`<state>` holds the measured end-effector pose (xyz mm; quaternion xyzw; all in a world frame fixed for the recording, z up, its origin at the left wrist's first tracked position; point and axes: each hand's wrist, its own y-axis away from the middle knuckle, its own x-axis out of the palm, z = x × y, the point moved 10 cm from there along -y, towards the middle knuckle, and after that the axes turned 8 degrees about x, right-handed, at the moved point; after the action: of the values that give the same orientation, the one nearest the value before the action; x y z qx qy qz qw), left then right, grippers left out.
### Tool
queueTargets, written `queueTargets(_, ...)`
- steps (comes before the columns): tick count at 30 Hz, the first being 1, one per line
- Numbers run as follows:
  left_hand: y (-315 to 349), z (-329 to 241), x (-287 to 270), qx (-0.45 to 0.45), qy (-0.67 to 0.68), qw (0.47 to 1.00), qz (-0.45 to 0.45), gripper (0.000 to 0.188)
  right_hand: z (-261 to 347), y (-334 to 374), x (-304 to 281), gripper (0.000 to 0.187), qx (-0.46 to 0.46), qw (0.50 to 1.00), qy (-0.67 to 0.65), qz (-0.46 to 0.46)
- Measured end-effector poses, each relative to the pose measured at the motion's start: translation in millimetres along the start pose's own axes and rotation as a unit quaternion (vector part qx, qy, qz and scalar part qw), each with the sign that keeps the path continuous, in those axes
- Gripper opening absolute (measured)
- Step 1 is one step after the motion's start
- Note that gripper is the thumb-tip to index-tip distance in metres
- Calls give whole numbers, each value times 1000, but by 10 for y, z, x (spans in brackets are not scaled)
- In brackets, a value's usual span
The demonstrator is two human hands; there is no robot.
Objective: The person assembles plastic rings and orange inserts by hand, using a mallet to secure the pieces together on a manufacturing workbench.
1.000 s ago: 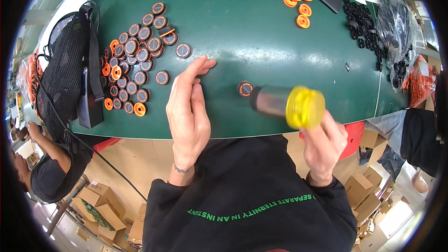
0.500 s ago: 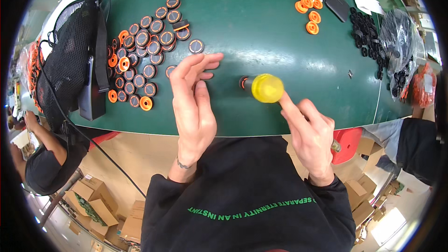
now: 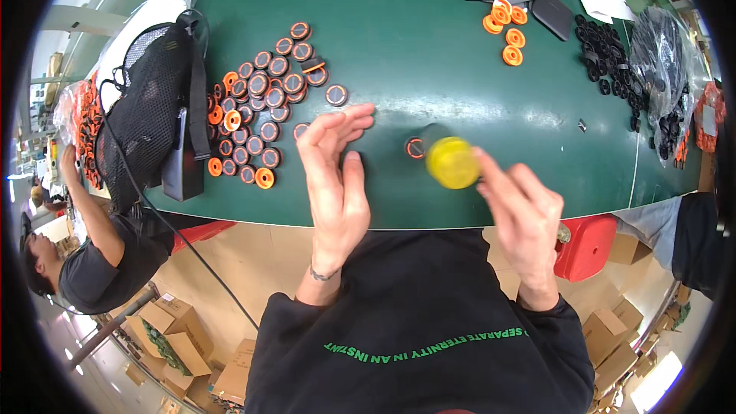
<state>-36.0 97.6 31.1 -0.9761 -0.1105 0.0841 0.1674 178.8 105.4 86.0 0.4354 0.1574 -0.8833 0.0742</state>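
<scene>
- Disc (image 3: 415,147): on the table (image 3: 399,38), between my two hands, just left of the mallet (image 3: 452,162); whether they touch, I cannot tell.
- Right hand (image 3: 525,203): fingers wrapped round the mallet, which I see slanting from lower right toward the disc.
- Left hand (image 3: 335,176): fingers together, thumb apart, gripping nothing; fingertips near the disc, to its left.

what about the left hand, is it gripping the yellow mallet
No, the left hand is open above the table, while the right hand grips the yellow mallet.
</scene>
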Motion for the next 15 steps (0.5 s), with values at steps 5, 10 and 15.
queueTargets(5,47,-13,109,-13,48,999,8,55,-662,132,-269,49,84,990,82,-84)
queueTargets(10,-18,-149,434,26,-135,983,126,54,-852,264,-417,38,65,986,44,-147)
queueTargets(15,-148,-307,596,153,-301,910,240,27,-1300,99,-746,27,126,978,49,-160)
